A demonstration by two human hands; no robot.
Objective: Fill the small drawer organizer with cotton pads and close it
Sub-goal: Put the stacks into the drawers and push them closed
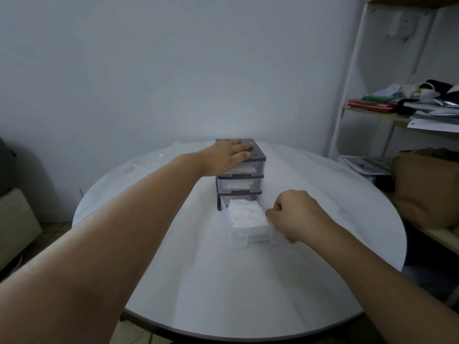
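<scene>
Centre of frame, on round white table [248, 281]: small grey drawer organizer [258, 155], three tiers. Bottom drawer [250, 234] standing out toward lower frame, packed with white cotton pads [247, 212]. At its right front corner: right hand [295, 214], fingers curled round the drawer's wall, thumb just beside the pads. On organizer's top: left hand [228, 155], fingers straight and flat, pressing down, grasping nothing. Upper two drawers shut, whitish contents behind clear fronts, hard to make out. Upper left of table: crinkled clear plastic [159, 157], blurred. Right edge of frame: white shelf [372, 115] heaped with papers and cloth, brown paper bag [427, 184] below. Right fingertips hidden under the palm; drawer's right wall covered by that hand.
</scene>
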